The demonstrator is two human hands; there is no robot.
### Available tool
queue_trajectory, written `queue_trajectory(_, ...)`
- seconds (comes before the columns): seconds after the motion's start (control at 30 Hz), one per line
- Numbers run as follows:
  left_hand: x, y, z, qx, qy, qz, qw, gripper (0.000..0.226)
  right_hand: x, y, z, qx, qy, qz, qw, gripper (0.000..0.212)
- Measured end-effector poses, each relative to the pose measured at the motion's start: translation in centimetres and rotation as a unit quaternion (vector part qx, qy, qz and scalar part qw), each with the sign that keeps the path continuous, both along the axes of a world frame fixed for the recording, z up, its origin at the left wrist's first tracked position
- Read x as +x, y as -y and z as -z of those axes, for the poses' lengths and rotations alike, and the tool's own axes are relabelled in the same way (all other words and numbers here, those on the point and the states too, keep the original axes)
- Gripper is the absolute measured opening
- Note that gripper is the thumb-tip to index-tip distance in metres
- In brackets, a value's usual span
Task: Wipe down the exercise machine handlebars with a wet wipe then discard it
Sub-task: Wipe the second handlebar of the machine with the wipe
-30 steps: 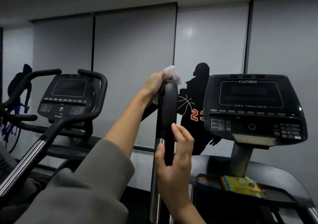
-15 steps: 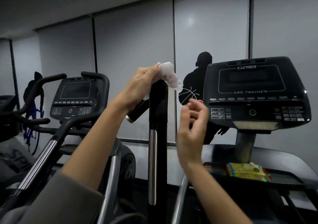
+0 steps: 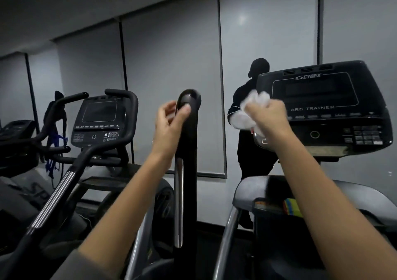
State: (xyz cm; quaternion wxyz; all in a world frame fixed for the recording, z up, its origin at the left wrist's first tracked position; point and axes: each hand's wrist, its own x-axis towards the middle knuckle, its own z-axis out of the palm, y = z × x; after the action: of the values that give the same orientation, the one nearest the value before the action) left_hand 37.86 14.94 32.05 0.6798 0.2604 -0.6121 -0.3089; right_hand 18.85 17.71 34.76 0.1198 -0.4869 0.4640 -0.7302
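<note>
The black upright handlebar [image 3: 186, 150] of the Arc Trainer rises in the middle of the view, with a rounded top and a chrome strip lower down. My left hand [image 3: 169, 127] is beside its top, fingers loosely apart, thumb resting on the front of the grip. My right hand [image 3: 267, 118] is raised to the right of the bar, in front of the console, and is closed on a crumpled white wet wipe [image 3: 250, 110]. The wipe is off the handlebar.
The Cybex console [image 3: 335, 99] stands at right, with a colourful wipe packet [image 3: 292, 207] on the tray below it. Another machine with a console [image 3: 101, 120] and curved black handlebars [image 3: 64, 178] stands at left. Grey wall panels lie behind.
The wipe has passed from my left hand at the top of the handlebar to my right hand, which has moved right with it. My left hand stays by the bar's top.
</note>
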Motion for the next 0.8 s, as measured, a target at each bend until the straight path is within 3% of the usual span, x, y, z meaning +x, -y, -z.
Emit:
queue_trajectory(0.1, -1.1, 0.3, 1.4, 0.083, -0.021, 0.045, 0.995, 0.049, -1.8, 2.1, 2.2, 0.108, -0.003, 0.018, 0.994, 0.012)
queue_trajectory(0.17, -1.2, 0.1, 1.3, 0.088, -0.035, 0.073, 0.993, 0.04, -1.4, 4.2, 3.2, 0.134, -0.022, 0.031, 0.99, 0.004)
queue_trajectory(0.23, -1.3, 0.0, 1.4, 0.074, -0.028, 0.064, 0.995, 0.038, -0.5, 5.8, 3.6, 0.125, -0.026, 0.026, 0.991, 0.017)
queue_trajectory(0.3, -1.4, 0.0, 1.6, 0.062, -0.025, 0.054, 0.996, 0.039, 1.1, 7.1, 3.1, 0.117, -0.028, 0.017, 0.993, 0.005)
queue_trajectory(0.4, -1.5, 0.0, 1.7, 0.042, -0.018, 0.042, 0.998, 0.043, 3.8, 8.5, 1.6, 0.084, 0.034, -0.036, 0.995, 0.036)
queue_trajectory(0.5, -1.5, 0.2, 1.7, 0.024, -0.007, 0.036, 0.999, 0.046, 6.5, 9.4, 0.1, 0.064, 0.128, -0.098, 0.985, 0.034)
queue_trajectory(0.63, -1.6, 0.1, 1.8, 0.026, 0.0, 0.028, 0.999, 0.05, 8.9, 8.9, -0.9, 0.037, 0.185, -0.196, 0.962, 0.031)
queue_trajectory(0.7, -1.6, 0.1, 1.9, 0.027, 0.008, 0.023, 0.999, 0.053, 9.1, 8.7, -0.7, 0.024, 0.177, -0.225, 0.958, 0.038)
queue_trajectory(0.8, -1.5, 0.3, 1.9, 0.024, 0.009, 0.022, 0.999, 0.061, 9.4, 7.9, -0.7, 0.012, 0.114, -0.19, 0.975, 0.042)
